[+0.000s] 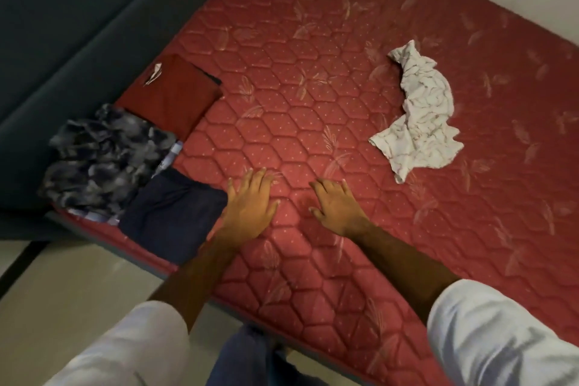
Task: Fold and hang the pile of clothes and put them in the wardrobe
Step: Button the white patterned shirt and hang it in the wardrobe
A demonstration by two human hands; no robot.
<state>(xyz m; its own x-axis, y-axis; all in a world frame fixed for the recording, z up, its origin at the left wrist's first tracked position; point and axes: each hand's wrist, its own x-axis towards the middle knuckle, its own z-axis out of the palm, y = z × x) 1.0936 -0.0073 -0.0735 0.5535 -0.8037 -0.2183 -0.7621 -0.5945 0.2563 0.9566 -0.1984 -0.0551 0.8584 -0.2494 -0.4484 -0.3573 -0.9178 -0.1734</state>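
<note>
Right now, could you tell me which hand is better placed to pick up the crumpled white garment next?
The right hand. It lies open on the mattress on the same side as the white garment, while the left hand sits beside the folded navy garment, farther away.

The mattress (313, 72) runs off the right edge. A striped garment (170, 157) lies mostly buried under the camouflage garment (103, 157); both sleeves (501, 338) are cropped below.
</note>
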